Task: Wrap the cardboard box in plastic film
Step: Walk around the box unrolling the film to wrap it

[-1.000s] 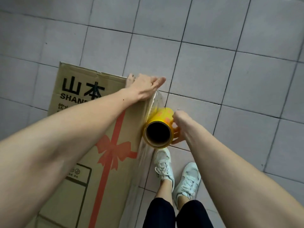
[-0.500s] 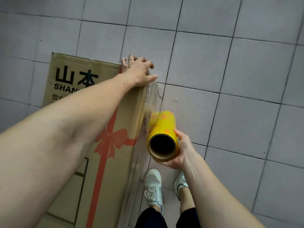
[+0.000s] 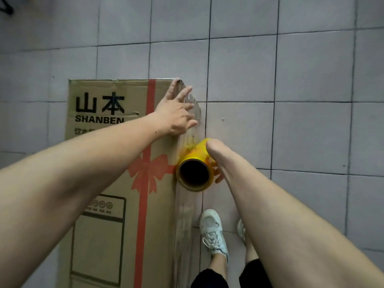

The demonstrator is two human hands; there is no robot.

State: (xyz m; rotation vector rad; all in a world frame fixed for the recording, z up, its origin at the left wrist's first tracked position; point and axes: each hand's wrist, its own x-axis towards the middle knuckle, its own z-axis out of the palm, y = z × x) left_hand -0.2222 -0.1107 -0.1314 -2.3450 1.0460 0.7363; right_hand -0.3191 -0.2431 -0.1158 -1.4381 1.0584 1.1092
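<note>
A tall brown cardboard box (image 3: 108,204), printed with black letters and a red ribbon bow, stands on the tiled floor at the left. My left hand (image 3: 176,113) lies flat with straight fingers on its top right corner, pressing clear plastic film (image 3: 193,109) against the card. My right hand (image 3: 216,156) grips a yellow film roll (image 3: 195,169) right beside the box's right edge, its hollow core facing me. Film runs from the roll up to the corner and also covers the box's right side (image 3: 184,225) lower down.
Grey floor tiles (image 3: 291,80) surround the box on the far and right sides. My two feet in white sneakers (image 3: 214,231) stand just right of the box, below the roll. A dark object (image 3: 6,7) shows at the top left corner.
My right hand has turned over the roll and brought it closer to the box's edge. My left hand's fingers have straightened and spread on the corner.
</note>
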